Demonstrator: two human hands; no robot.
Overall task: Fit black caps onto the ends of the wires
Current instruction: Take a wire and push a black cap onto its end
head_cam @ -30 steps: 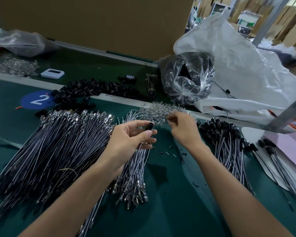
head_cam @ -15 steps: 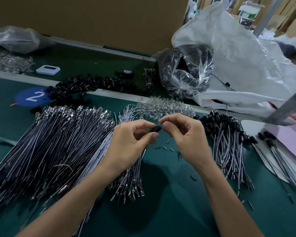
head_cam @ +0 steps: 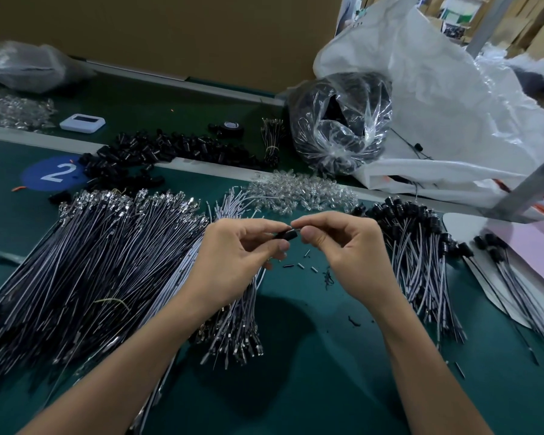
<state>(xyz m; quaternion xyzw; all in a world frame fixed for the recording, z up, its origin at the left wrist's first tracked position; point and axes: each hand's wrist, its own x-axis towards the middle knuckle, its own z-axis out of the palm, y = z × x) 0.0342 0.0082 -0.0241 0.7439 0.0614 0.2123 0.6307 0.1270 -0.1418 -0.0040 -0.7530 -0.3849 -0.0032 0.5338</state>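
My left hand (head_cam: pixel 236 255) pinches a small black cap (head_cam: pixel 288 235) between thumb and fingers, above the green mat. My right hand (head_cam: pixel 343 246) pinches a tiny part against the cap's right end; the part itself is mostly hidden by the fingertips. A large pile of uncapped wires (head_cam: pixel 85 265) with metal terminals lies to the left. A smaller bundle of wires (head_cam: pixel 233 324) lies under my left hand. Wires fitted with black caps (head_cam: pixel 418 246) lie to the right. Loose black caps (head_cam: pixel 170 149) lie in a row at the back.
A heap of clear LEDs (head_cam: pixel 299 193) lies just beyond my hands. A clear bag of black parts (head_cam: pixel 339 120) and a big white sack (head_cam: pixel 453 105) stand at the back right. A white device (head_cam: pixel 82 123) and a tape roll (head_cam: pixel 231 127) sit further back. A metal post (head_cam: pixel 528 186) slants at the right.
My right hand came back from the LED heap to meet the left. Both hands have drawn closer together at the black cap.
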